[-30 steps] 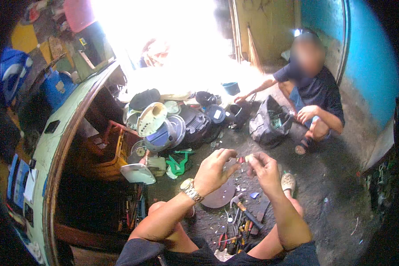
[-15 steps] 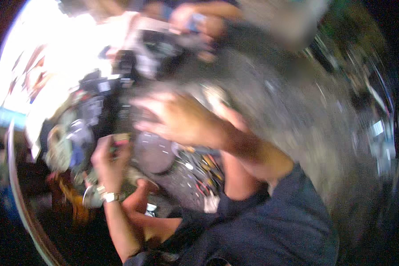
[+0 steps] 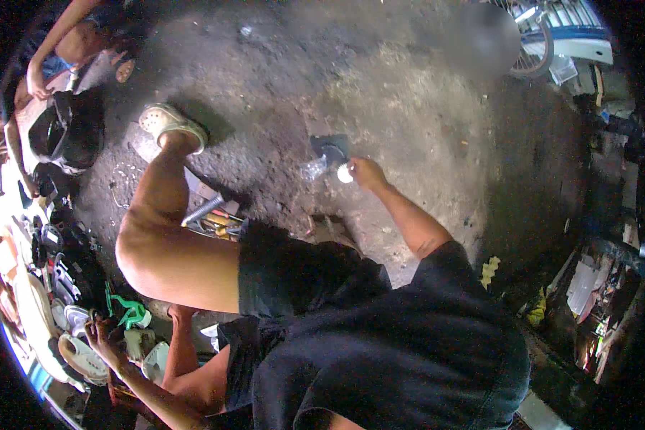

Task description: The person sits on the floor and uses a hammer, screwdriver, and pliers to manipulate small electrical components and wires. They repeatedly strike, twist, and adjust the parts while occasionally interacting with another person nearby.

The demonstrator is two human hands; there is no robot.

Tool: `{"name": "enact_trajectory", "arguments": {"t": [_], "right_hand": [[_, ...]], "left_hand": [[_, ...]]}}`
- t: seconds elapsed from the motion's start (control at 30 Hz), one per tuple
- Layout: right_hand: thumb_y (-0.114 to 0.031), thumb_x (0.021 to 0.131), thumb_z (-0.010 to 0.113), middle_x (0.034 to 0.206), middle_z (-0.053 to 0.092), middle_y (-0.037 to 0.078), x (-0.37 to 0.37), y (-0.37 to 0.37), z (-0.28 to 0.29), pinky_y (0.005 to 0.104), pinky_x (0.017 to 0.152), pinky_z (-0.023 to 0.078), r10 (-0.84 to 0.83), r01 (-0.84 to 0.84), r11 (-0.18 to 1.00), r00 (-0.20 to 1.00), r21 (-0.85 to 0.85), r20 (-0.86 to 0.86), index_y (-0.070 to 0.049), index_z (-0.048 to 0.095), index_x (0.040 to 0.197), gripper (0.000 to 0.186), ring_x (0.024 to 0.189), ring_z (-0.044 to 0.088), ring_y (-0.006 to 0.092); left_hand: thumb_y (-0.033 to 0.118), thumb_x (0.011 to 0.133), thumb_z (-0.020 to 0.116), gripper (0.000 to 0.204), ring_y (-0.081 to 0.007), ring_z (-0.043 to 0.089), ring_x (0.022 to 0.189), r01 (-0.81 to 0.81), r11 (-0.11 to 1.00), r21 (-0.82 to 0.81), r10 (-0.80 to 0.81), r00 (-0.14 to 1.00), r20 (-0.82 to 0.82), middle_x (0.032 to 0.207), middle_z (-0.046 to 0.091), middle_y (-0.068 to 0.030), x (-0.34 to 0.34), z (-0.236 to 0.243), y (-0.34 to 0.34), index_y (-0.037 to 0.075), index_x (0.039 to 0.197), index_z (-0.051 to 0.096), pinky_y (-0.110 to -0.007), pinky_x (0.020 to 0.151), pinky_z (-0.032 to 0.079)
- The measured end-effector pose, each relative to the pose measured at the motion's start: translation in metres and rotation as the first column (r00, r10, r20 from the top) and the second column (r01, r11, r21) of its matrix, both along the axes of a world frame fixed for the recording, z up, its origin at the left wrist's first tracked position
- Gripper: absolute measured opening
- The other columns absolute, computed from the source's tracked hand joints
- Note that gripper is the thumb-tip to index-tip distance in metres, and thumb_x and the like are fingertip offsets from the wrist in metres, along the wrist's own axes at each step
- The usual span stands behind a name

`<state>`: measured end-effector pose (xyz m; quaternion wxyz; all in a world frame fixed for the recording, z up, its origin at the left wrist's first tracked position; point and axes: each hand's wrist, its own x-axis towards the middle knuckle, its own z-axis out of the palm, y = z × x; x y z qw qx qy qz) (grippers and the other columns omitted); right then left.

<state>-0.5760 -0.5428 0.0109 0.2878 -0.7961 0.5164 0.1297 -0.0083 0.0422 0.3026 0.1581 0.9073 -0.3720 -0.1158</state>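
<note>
My right hand (image 3: pixel 367 174) is stretched out low over the ground on the right, fingers closed on a small white disc with a toothed edge (image 3: pixel 345 173). Just left of it lie a crumpled clear plastic piece (image 3: pixel 314 168) and a dark flat piece (image 3: pixel 330 146). At the lower left, my left hand (image 3: pixel 104 342) is raised beside a green plastic-looking item (image 3: pixel 130 312) and a pale oval shell (image 3: pixel 83 358). Its fingers are curled in shadow, and whatever they hold is too dark to make out.
Yellow-handled tools (image 3: pixel 221 228) lie beyond my bent leg. Another person's hand (image 3: pixel 37 84) is by a black bag-like thing (image 3: pixel 68 132) at the upper left. Assorted parts (image 3: pixel 63 276) crowd the left side. A bicycle wheel (image 3: pixel 534 50) stands at the far right.
My view has swung to the right. My right hand has gone from above the tools, fingers spread, to the ground on the right, and now grips the white disc. My left hand stays at the left.
</note>
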Motion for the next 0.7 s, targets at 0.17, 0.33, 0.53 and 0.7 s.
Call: {"name": "enact_trajectory", "arguments": {"t": [0.17,0.33,0.53,0.7], "right_hand": [[-0.015,0.083,0.068,0.108,0.064,0.009,-0.081,0.113,-0.065,0.038,0.074,0.057,0.173,-0.123,0.981,0.909,-0.152,0.379,-0.022,0.06,0.128,0.046,0.087,0.068,0.0278],[-0.02,0.087,0.066,0.115,0.063,0.008,-0.089,0.145,-0.093,0.0379,0.07,0.057,0.007,-0.111,0.981,0.839,0.16,0.543,-0.024,0.055,0.135,0.05,0.087,0.067,0.0259],[-0.028,0.09,0.064,0.112,0.066,0.011,-0.094,0.15,-0.157,0.0346,0.077,0.054,-0.319,0.095,0.894,0.822,0.438,0.472,-0.009,0.046,0.142,0.058,0.094,0.066,0.0247],[-0.036,0.097,0.058,0.109,0.068,0.015,-0.084,0.134,-0.045,0.0362,0.084,0.053,0.407,-0.444,0.883,0.886,0.153,0.222,-0.004,0.042,0.144,0.059,0.1,0.065,0.0278]], "left_hand": [[0.02,0.093,0.062,0.029,-0.0184,0.06,0.077,-0.744,0.647,-0.165,0.569,0.615,-0.546,0.098,0.063,-0.0082,0.008,-0.029,0.009,0.004,0.117,0.058,-0.031,0.063,0.053],[0.012,0.088,0.063,0.032,-0.0209,0.064,0.09,-0.635,0.772,0.025,0.598,0.712,-0.369,0.101,0.07,-0.0084,0.016,-0.029,0.031,0.002,0.119,0.063,-0.037,0.079,0.054],[0.008,0.082,0.068,0.042,-0.0215,0.064,0.092,-0.497,0.866,0.049,0.495,0.84,-0.22,0.106,0.067,-0.0091,0.025,-0.03,0.059,0.004,0.123,0.061,-0.038,0.076,0.056],[0.005,0.076,0.072,0.053,-0.022,0.065,0.094,-0.371,0.923,0.105,0.38,0.922,-0.074,0.11,0.065,-0.0098,0.028,-0.037,0.074,0.006,0.127,0.059,-0.038,0.074,0.057]]}}
